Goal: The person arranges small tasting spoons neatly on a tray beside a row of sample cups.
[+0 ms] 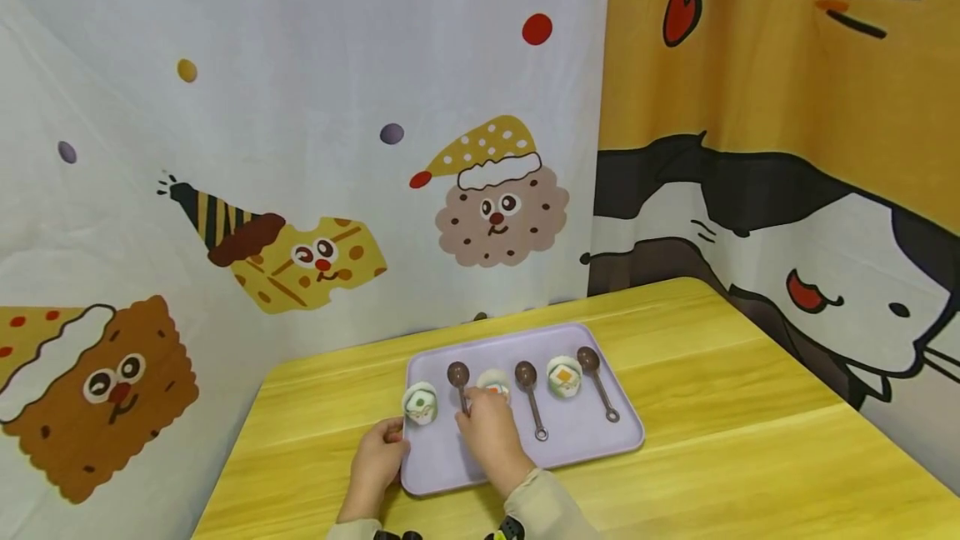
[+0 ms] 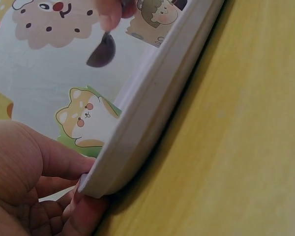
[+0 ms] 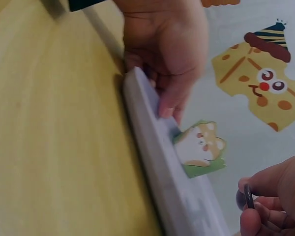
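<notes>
A lilac tray (image 1: 472, 463) lies on the yellow table. My left hand (image 1: 378, 461) pinches its near left rim, thumb on top and fingers beneath, as the left wrist view shows. My right hand (image 1: 491, 432) is over the tray, pinching the handle of the leftmost brown spoon (image 1: 458, 373) between thumb and fingers. That spoon's bowl (image 2: 102, 51) hangs down in the left wrist view. Beside the spoon stands a small cup (image 1: 492, 380) with an orange-marked top, partly hidden by my right hand. A green-marked cup (image 1: 420, 403) sits at the tray's left edge.
Further right on the tray are a second brown spoon (image 1: 527, 375), a cup with an orange square (image 1: 564, 377) and a third brown spoon (image 1: 589, 359). Behind the table hangs a white cartoon curtain (image 1: 337, 107); an orange one (image 1: 720, 90) hangs at right.
</notes>
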Tool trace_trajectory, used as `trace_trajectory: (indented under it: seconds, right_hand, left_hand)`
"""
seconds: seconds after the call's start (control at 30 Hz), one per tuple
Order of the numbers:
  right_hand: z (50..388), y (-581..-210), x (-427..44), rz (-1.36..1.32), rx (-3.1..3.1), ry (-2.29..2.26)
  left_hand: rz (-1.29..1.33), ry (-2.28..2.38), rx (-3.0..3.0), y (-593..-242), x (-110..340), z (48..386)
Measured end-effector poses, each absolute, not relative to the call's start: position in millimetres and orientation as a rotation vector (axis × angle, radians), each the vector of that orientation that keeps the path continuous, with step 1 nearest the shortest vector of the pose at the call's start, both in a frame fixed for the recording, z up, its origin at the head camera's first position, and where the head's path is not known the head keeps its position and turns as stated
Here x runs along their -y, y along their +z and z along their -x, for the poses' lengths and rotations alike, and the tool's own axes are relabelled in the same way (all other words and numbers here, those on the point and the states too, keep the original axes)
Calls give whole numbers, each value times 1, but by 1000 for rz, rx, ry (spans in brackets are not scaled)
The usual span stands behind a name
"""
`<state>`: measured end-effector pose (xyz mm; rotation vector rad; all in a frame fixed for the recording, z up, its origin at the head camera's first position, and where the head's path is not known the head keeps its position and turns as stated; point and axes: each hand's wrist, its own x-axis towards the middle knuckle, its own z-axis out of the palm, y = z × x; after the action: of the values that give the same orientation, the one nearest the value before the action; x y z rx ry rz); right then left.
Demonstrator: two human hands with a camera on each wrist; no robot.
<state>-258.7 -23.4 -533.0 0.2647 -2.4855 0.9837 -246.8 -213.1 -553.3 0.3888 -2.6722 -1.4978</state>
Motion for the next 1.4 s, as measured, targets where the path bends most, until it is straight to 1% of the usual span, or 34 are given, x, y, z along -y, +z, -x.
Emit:
trace_trajectory:
  seconds: [0.23,0.9,1.4]
  right_hand:
    - [256,-544,30,-305,2534,934]
    - [262,-568,36,-290,2608,978]
    - [257,-566,31,-321,2596,977]
  left_hand:
    - [-372,-1509,2658,-553,213,246]
    - [-372,-1452,2672,-554,214,249]
    - [-416,-1464,2677,-555,214,249]
